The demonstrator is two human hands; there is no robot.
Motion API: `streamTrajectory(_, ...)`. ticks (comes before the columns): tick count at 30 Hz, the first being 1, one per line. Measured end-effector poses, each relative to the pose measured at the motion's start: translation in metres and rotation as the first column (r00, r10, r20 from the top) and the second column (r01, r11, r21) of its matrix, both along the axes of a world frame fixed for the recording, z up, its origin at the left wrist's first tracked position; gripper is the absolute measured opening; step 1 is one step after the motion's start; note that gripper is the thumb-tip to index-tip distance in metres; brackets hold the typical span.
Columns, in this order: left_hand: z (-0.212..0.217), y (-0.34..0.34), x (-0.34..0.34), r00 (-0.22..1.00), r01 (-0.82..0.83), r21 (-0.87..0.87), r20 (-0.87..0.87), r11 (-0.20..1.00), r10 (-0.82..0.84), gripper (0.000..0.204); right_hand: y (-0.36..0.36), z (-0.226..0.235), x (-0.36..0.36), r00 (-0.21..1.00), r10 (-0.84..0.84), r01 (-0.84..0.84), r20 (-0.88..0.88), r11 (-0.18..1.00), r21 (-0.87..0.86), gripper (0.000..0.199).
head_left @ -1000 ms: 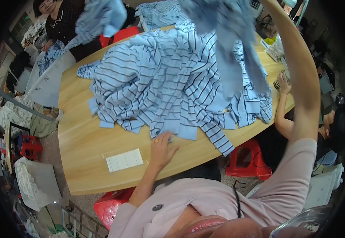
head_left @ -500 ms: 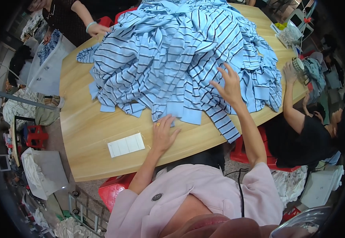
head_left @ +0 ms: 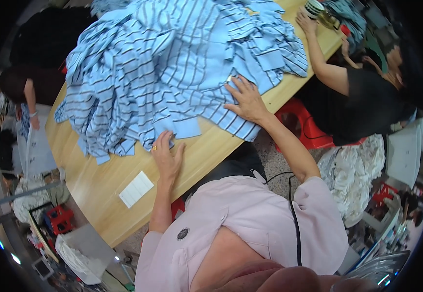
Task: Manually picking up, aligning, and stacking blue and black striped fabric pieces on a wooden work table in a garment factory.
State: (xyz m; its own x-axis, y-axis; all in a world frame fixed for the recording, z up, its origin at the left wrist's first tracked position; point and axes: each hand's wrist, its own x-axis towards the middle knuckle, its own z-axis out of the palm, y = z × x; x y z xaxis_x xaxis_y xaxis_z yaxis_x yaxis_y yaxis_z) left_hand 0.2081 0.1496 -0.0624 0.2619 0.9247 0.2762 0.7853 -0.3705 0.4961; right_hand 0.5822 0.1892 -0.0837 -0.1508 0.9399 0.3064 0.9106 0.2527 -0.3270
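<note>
Head view: blue garments with dark stripes (head_left: pixel 172 73) heaped across the far part of the desk (head_left: pixel 94 202), hems and sleeves trailing toward me. Right grip (head_left: pixel 247 101) is wide, palm down, fingers spread on a striped piece at the pile's near right side. Left grip (head_left: pixel 167 159) is wide too, thumb apart, at the near edge by a plain blue hem; whether my fingertips touch cloth, can't tell. White card (head_left: pixel 136 189) flat on the desk, left of that grip. Far right: co-worker's hand (head_left: pixel 306 23) at a patterned round container (head_left: pixel 314 8). Red stool (head_left: pixel 289 112) beside the desk's right edge.
</note>
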Motion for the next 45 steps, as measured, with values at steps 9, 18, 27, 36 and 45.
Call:
streamTrajectory(9,0.040,0.049,0.030,0.908,0.187,-0.043,0.388,0.981,-0.156,0.030,-0.021,0.009,-0.001,0.984,0.175,-0.174,-0.005,0.975,-0.139,0.104)
streamTrajectory(18,0.112,0.084,0.114,0.516,0.564,0.199,0.672,0.801,-0.530,0.031,0.029,0.012,0.034,0.960,0.250,-0.250,0.125,0.968,-0.016,0.052)
streamTrajectory(27,0.151,0.111,0.118,0.132,0.600,0.390,0.812,0.698,-0.568,0.067,0.033,0.035,0.078,0.963,0.129,-0.135,0.236,0.991,0.012,0.080)
streamTrajectory(36,0.176,0.129,0.110,-0.415,0.818,0.536,0.801,0.207,-0.431,0.109,0.018,0.019,0.059,0.994,-0.069,0.082,0.085,0.984,-0.161,0.089)
streamTrajectory(45,0.231,0.089,0.094,-0.203,0.954,0.123,0.937,0.275,0.284,0.071,0.027,0.026,0.052,0.991,-0.078,0.102,0.112,0.969,-0.225,0.094)
